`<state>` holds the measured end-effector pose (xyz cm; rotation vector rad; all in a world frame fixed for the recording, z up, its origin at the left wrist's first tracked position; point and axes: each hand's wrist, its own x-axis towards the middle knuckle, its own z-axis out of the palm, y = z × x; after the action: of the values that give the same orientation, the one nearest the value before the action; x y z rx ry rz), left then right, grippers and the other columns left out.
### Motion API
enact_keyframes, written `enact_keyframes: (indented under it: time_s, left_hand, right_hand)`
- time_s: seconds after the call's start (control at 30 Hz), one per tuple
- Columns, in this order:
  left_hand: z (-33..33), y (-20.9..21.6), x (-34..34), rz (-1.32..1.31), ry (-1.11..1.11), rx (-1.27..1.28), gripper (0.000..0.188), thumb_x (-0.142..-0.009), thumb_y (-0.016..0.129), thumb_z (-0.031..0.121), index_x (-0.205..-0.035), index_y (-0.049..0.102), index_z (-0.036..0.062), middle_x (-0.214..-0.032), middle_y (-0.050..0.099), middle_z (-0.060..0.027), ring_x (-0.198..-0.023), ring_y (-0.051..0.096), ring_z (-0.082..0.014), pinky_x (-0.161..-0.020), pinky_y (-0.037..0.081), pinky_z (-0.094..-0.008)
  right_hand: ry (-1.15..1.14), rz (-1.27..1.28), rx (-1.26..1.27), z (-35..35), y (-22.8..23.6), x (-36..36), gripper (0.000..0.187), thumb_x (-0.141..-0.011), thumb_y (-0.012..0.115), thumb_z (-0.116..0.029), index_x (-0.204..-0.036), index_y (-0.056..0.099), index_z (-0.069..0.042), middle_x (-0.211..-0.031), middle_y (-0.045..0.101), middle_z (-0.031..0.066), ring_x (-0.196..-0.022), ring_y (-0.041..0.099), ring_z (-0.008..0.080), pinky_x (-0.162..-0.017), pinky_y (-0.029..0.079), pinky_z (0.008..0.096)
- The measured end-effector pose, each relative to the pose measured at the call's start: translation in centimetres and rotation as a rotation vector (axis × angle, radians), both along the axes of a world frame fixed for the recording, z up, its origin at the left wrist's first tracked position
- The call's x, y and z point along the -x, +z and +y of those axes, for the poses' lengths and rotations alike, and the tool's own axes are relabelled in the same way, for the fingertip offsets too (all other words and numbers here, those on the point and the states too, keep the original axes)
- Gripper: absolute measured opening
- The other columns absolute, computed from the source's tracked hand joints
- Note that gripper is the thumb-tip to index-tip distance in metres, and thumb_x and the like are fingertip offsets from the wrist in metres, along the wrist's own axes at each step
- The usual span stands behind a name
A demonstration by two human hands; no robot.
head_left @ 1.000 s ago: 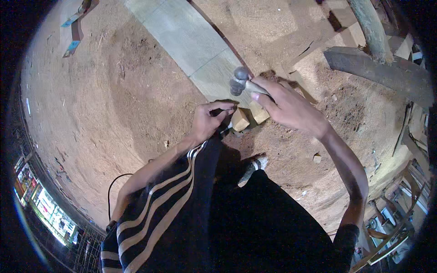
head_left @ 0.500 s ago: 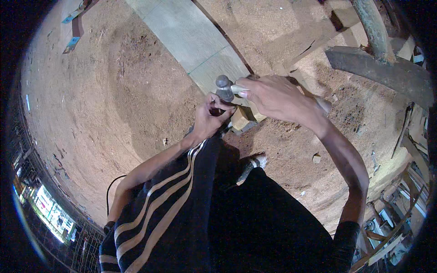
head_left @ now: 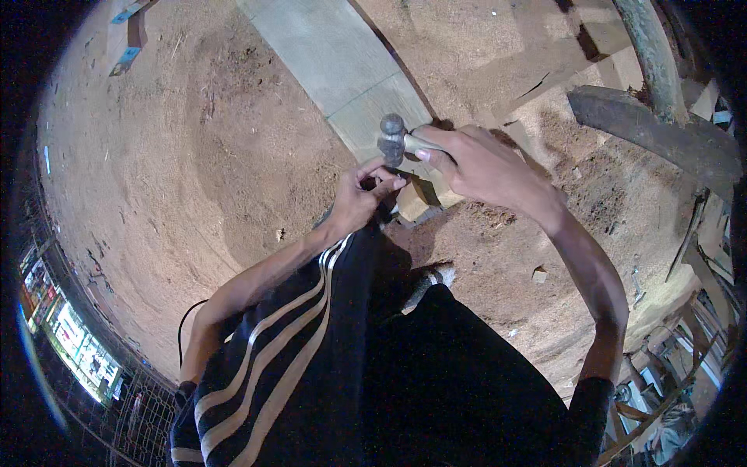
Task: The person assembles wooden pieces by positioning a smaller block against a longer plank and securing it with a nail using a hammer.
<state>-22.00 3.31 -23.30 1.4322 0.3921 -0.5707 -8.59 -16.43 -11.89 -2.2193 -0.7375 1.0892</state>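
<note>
A ball-peen hammer (head_left: 392, 142) with a dark metal head is in my right hand (head_left: 490, 170), its fingers closed around the pale handle close to the head. The head hangs just beyond the fingertips of my left hand (head_left: 359, 201). My left thumb and forefinger are pinched together at the side of a small wooden block (head_left: 415, 201); whatever lies between them is too small to make out. That block sits at the near end of a long pale board (head_left: 334, 66), which carries a thin line across it.
Sawdust-covered ground (head_left: 264, 156) spreads around the board. On the right a dark slanted timber (head_left: 646, 128) meets a rough post (head_left: 652, 58). Scrap wood (head_left: 700, 342) is piled at the far right. A bracket-like piece with blue ends (head_left: 128, 35) lies at the upper left.
The hammer head has moved slightly away from my left fingertips, up and to the right. My left hand keeps nearly the same place by the block. The whole view has shifted a little.
</note>
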Motion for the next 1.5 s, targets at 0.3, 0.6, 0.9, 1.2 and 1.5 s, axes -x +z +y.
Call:
enact_keyframes:
  time_s: [0.3, 0.6, 0.9, 1.2, 1.5]
  left_hand:
    - [-0.3, -1.1, 0.7, -0.206, -0.031, -0.113, 0.013, -0.09, 0.077, 0.012, -0.098, 0.078, 0.0029, -0.087, 0.074, -0.0019, -0.079, 0.059, -0.0054, -0.073, 0.049, -0.0242]
    - [-0.1, -1.1, 1.3, -0.091, 0.02, -0.184, 0.012, -0.088, 0.078, 0.013, -0.097, 0.08, 0.0057, -0.086, 0.075, -0.0008, -0.07, 0.056, -0.0052, -0.065, 0.046, -0.0246]
    - [0.0, -0.3, 0.6, -0.1, -0.044, -0.171, 0.014, -0.09, 0.077, 0.015, -0.092, 0.077, 0.001, -0.086, 0.074, -0.0032, -0.076, 0.061, -0.0069, -0.071, 0.05, -0.0257]
    - [0.0, -0.3, 0.4, -0.177, -0.091, -0.203, 0.015, -0.09, 0.077, 0.015, -0.092, 0.076, 0.0001, -0.085, 0.073, -0.0043, -0.077, 0.061, -0.0074, -0.07, 0.05, -0.0265]
    - [-0.1, -0.1, 0.4, -0.179, -0.06, -0.163, 0.012, -0.09, 0.076, 0.012, -0.091, 0.076, -0.0008, -0.086, 0.072, -0.0054, -0.079, 0.062, -0.0078, -0.072, 0.05, -0.0265]
  right_hand:
    - [0.044, -0.022, -0.008, -0.7, -0.3, -0.5, 0.031, -0.103, 0.052, -0.02, -0.129, 0.058, -0.007, -0.085, 0.068, 0.0227, -0.075, 0.068, 0.0382, -0.074, 0.049, 0.0522]
    - [0.053, -0.031, -0.033, -0.7, -1.3, -0.1, 0.034, -0.104, 0.051, -0.023, -0.132, 0.058, -0.007, -0.087, 0.069, 0.0234, -0.079, 0.068, 0.0405, -0.077, 0.052, 0.0512]
    - [0.107, -0.028, -0.055, -0.1, -1.3, 0.1, 0.025, -0.102, 0.055, -0.018, -0.123, 0.06, -0.006, -0.074, 0.064, 0.0234, -0.065, 0.064, 0.0388, -0.065, 0.046, 0.0515]
    - [0.129, -0.004, -0.039, -0.2, -1.1, 0.2, 0.026, -0.098, 0.056, -0.012, -0.123, 0.06, -0.005, -0.071, 0.064, 0.0229, -0.062, 0.063, 0.0406, -0.063, 0.047, 0.0525]
    - [0.092, 0.02, -0.028, 0.1, -0.5, 0.2, 0.028, -0.098, 0.054, -0.011, -0.125, 0.059, -0.004, -0.081, 0.066, 0.025, -0.072, 0.066, 0.0429, -0.069, 0.049, 0.0521]
